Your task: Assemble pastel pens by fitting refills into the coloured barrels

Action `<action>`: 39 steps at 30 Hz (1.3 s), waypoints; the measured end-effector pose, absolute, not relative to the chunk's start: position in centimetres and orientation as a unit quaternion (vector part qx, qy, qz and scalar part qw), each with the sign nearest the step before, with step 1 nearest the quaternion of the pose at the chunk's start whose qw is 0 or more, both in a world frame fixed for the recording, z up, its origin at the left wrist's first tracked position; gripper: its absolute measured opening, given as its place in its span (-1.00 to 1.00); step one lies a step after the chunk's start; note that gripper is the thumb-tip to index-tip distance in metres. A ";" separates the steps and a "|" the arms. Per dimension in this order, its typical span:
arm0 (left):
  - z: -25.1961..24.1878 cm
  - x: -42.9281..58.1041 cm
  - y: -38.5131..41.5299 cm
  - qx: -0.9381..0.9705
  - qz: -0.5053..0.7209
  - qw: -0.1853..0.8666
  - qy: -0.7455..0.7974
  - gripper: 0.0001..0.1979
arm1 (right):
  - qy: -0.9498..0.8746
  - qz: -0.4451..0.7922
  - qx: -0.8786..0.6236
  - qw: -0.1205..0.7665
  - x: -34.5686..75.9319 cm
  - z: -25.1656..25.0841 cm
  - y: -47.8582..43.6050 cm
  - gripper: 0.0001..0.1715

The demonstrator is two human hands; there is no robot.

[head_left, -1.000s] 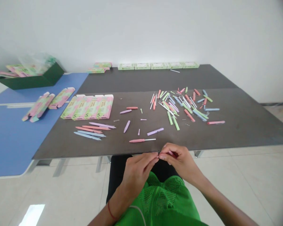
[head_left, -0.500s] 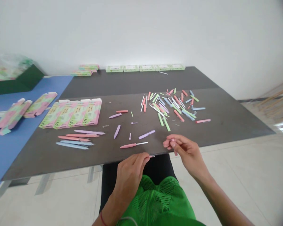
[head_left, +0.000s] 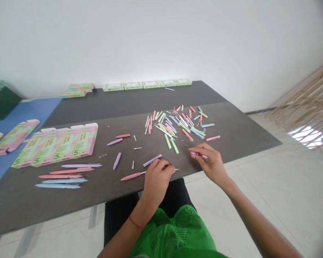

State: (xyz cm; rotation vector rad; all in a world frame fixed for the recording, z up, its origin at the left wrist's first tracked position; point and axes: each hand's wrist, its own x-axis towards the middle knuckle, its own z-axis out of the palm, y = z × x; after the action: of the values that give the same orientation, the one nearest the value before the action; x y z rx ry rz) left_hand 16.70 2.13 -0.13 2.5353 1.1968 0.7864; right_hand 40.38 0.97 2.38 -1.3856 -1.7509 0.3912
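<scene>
My left hand (head_left: 158,179) is closed near the table's front edge, pinching a small thin piece (head_left: 177,169) whose tip pokes out past the fingers. Between the fingers of my right hand (head_left: 206,157) is a pink pen part (head_left: 199,155). Beside my left hand lie a purple barrel (head_left: 152,160) and a pink barrel (head_left: 130,176) with a white refill, which my hand partly hides. Purple barrels (head_left: 117,161) and tiny clicker pieces (head_left: 132,164) are further left. Beyond my hands spreads a pile of mixed pen parts (head_left: 174,123).
Several closed pens (head_left: 67,171) lie at the left, in front of a row of pink-green boxes (head_left: 67,143). More boxes (head_left: 150,84) line the wall. A dark green bin (head_left: 2,104) stands at the far left on a blue surface (head_left: 40,107).
The view has swung right, so the table sits further left. My left hand has moved up over the table edge. A pink part now shows more clearly in my right hand.
</scene>
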 end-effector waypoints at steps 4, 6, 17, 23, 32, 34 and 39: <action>-0.3 16.9 2.6 0.866 0.276 0.104 0.404 -0.91 | -0.737 0.138 -0.528 0.399 40.9 1.9 1.1 -0.72; -0.4 16.9 2.6 0.869 0.277 0.081 0.401 -0.90 | -0.778 0.135 -0.499 0.358 41.2 1.3 1.4 -0.67; -0.8 16.9 2.1 0.878 0.260 -0.006 0.402 -0.83 | -0.822 0.134 -0.456 0.313 41.9 -0.9 1.9 -0.57; -0.5 16.8 2.2 0.875 0.260 0.018 0.409 -0.81 | -0.799 0.031 -0.508 0.321 44.7 0.2 2.6 -0.62; -0.7 16.8 2.2 0.873 0.275 0.045 0.401 -0.83 | -0.749 -0.097 -0.646 0.113 52.7 1.9 6.2 -0.60; -0.8 16.8 2.3 0.870 0.285 0.057 0.399 -0.86 | -0.750 -0.097 -0.647 0.101 53.3 1.9 6.4 -0.61; -0.4 16.9 2.5 0.866 0.293 0.069 0.400 -0.89 | -0.747 -0.049 -0.658 0.086 54.4 1.6 6.8 -0.68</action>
State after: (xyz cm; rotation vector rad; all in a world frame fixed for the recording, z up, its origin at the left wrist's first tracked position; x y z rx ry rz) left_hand 16.86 2.46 -0.39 2.6056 1.2045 0.8817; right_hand 54.38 6.78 1.61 -1.9603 -2.2249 -0.1455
